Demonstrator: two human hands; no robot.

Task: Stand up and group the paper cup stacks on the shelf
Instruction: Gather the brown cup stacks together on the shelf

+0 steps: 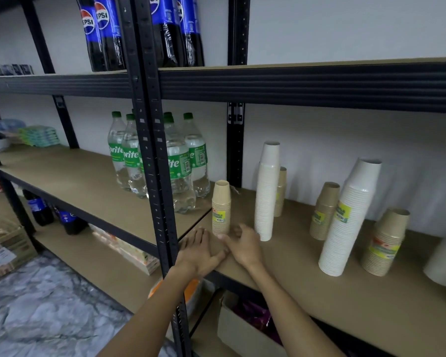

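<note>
Left hand (201,251), right hand (242,247) empty, beside tan cup stack (220,207); Sprite bottles (178,163) behind.

**Cup stacks upright on your middle shelf**

Your tan shelf board (307,274) carries upright paper cup stacks: a short kraft stack (220,207), a tall white stack (267,194), another white stack (348,222) flanked by kraft stacks; Sprite bottles (180,166) stand left.

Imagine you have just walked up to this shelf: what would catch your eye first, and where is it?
Two bare hands, the left hand and the right hand, rest on the shelf edge just below a short tan cup stack. To the right, tall white cup stacks stand upright among more tan ones. Green-labelled Sprite bottles cluster to the left.
</note>
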